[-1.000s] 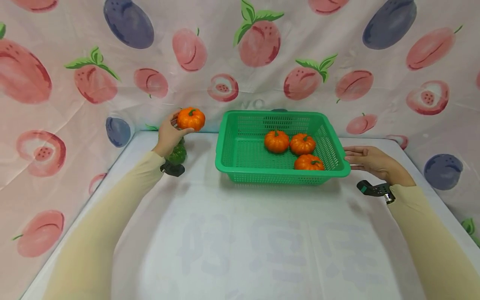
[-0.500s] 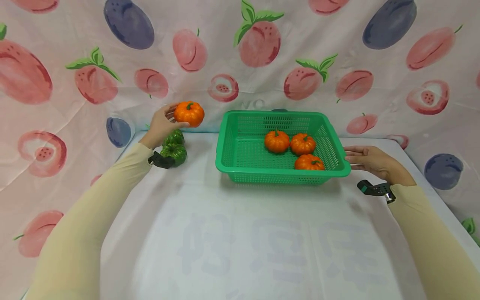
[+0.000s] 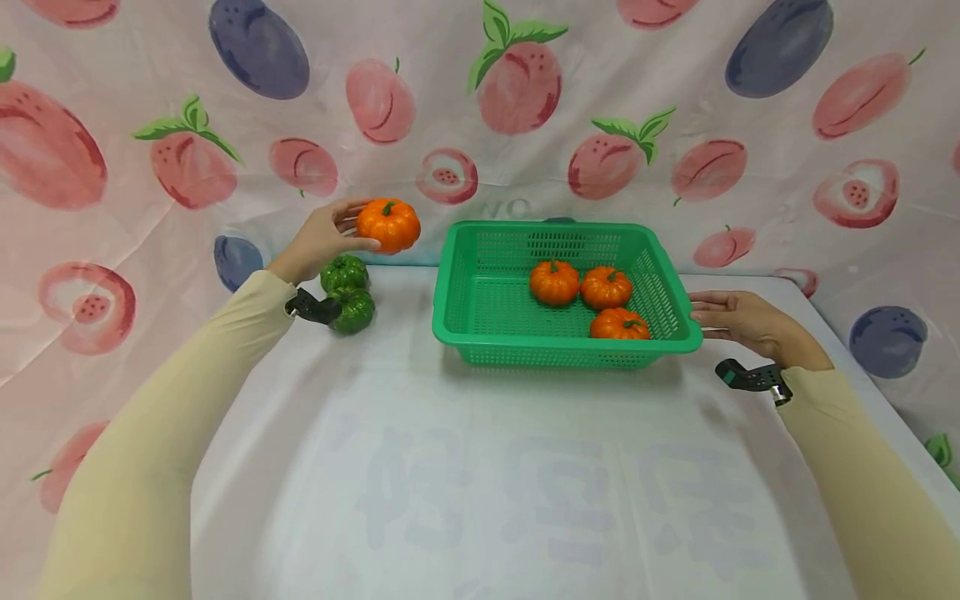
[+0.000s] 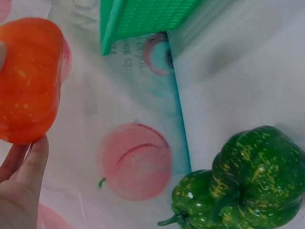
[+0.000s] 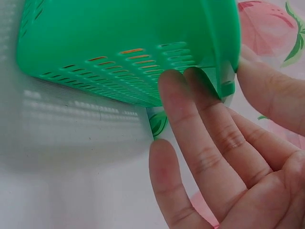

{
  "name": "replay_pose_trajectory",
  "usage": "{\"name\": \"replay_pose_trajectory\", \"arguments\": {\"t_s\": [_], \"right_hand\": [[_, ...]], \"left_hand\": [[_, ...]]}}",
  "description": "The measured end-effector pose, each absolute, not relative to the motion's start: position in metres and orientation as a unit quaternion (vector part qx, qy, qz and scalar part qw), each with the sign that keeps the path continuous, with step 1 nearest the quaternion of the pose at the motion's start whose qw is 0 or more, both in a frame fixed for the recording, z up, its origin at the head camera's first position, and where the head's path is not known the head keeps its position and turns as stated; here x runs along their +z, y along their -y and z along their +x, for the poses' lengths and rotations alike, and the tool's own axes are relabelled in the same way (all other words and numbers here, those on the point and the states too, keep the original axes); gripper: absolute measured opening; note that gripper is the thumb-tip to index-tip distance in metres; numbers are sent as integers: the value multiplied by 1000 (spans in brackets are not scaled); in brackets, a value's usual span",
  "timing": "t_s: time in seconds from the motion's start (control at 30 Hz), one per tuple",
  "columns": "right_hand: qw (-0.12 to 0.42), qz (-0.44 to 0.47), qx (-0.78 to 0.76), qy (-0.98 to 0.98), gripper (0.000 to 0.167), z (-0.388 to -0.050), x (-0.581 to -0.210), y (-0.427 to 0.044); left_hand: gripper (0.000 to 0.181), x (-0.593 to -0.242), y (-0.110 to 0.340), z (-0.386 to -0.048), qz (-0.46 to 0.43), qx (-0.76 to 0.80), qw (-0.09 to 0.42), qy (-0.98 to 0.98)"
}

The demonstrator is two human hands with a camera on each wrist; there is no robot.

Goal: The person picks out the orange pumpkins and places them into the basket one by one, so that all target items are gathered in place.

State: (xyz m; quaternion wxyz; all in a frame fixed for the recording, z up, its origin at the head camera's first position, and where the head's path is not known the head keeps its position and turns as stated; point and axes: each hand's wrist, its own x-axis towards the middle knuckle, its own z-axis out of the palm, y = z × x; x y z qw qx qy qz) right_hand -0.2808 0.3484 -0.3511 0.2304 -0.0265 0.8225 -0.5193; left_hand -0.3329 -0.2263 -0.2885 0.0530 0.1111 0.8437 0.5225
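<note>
My left hand (image 3: 318,239) grips an orange mini pumpkin (image 3: 388,226) in the air, left of the green plastic basket (image 3: 566,341). In the left wrist view, fingers support the pumpkin (image 4: 29,81) from one side, with a fingertip at its other edge. At the basket's right end, my right hand (image 3: 757,327) holds the rim. The right wrist view has the thumb at the rim's outer edge and fingers under it against the basket wall (image 5: 119,28). Inside the basket lie three orange pumpkins (image 3: 554,283), toward its right half.
Two dark green pumpkins (image 3: 351,311) sit on the white table (image 3: 487,467) below my left wrist, one behind the other. A fruit-printed cloth (image 3: 300,108) hangs behind and at the sides of the table. A black strap-mounted camera (image 3: 750,377) is on my right wrist.
My left hand has lifted the orange pumpkin and ends slightly to the right, while the forearm shifted left and uncovered the green pumpkins. The right hand and basket look unmoved.
</note>
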Motion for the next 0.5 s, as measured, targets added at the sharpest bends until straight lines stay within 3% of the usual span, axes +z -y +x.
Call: {"name": "replay_pose_trajectory", "arguments": {"t_s": [0.5], "right_hand": [[233,-40,-522,-820,71,-280,-351,-350]], "left_hand": [[70,-278,187,-337,172,509,121,-835]]}}
